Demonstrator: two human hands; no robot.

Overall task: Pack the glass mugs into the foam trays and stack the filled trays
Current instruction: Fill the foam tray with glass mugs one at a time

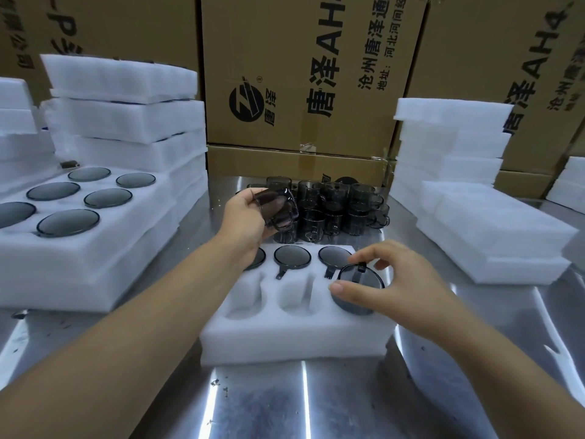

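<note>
A white foam tray (294,339) lies on the steel table in front of me. Its far row holds three smoky glass mugs, such as the middle one (292,256). In the near row, two pockets on the left are bare. My right hand (389,283) grips a mug (359,291) by its rim; the mug sits partly in the near right pocket. My left hand (250,218) holds another dark glass mug (278,210) in the air above the tray's far left corner. Several loose mugs (335,210) are clustered behind the tray.
A filled tray (104,248) tops a low stack at the left, with a taller foam stack (126,115) behind it. More foam trays (487,229) are piled at the right. Cardboard boxes (304,74) wall off the back.
</note>
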